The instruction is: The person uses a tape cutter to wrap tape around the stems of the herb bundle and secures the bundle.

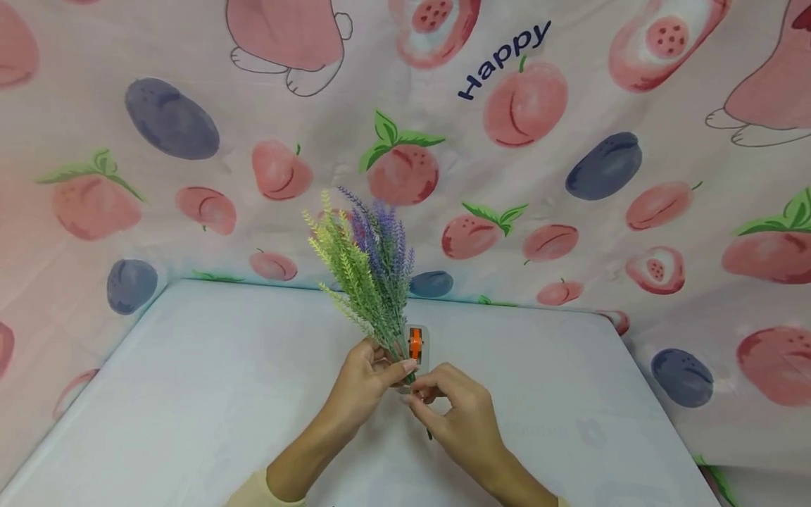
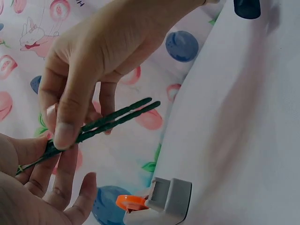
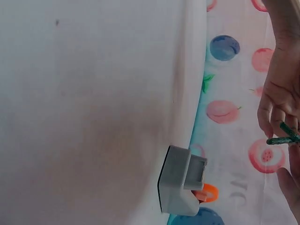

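In the head view my left hand [image 1: 370, 377] grips a bunch of artificial lavender, its yellow-green sprigs [image 1: 348, 264] on the left and purple sprigs [image 1: 388, 243] on the right, blooms upward. My right hand [image 1: 459, 415] is just below, thumb and fingertips pinching at the lower stems. Two green stem ends [image 2: 124, 117] stick out past the right hand's fingers in the left wrist view. Behind the hands stands a grey tape dispenser [image 2: 172, 199] with an orange wheel [image 2: 131, 202]. The right wrist view catches only the stem tips [image 3: 280, 140] and parts of the hands at its right edge.
A white-covered table [image 1: 222, 394] lies under the hands. A fruit-printed cloth [image 1: 342, 134] hangs behind it and down both sides. The end of a dark cylinder [image 2: 247, 8] shows at the top of the left wrist view.
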The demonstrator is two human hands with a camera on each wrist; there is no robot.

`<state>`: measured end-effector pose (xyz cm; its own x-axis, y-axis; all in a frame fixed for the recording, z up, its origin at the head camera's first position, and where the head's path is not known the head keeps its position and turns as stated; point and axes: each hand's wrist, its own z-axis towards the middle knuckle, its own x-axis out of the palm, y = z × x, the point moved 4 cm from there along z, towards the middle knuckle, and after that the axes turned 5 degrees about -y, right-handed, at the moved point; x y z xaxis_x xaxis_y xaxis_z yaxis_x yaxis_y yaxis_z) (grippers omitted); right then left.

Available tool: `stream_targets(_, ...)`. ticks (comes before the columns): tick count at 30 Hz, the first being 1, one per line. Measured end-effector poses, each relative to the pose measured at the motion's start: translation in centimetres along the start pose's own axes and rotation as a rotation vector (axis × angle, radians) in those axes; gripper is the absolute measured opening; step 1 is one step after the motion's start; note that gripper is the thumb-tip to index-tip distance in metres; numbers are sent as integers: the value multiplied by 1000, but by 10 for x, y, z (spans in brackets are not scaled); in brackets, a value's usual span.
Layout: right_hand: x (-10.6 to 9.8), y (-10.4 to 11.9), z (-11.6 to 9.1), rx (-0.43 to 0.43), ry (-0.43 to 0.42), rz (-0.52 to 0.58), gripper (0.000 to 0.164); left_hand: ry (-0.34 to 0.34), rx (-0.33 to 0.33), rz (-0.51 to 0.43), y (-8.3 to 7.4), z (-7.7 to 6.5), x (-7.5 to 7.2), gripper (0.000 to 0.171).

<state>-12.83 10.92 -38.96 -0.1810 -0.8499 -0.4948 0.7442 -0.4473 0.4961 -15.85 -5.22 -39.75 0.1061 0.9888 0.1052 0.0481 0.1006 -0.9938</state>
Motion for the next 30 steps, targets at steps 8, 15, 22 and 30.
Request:
stream_targets(8, -2, 0, 1, 0, 19, 45, 19, -59, -19, -7, 0, 0, -1, 28)
stream_targets(15, -4, -11, 5, 254, 53, 99, 23, -82, -28, 11, 1, 0, -1, 28)
stream_targets(22, -3, -16, 4, 404, 101, 148, 27, -66, -21, -20, -1, 1, 1, 29)
stream_targets(30, -2, -7, 6, 191, 72, -119, 20, -85, -35, -39, 1, -2, 4, 32)
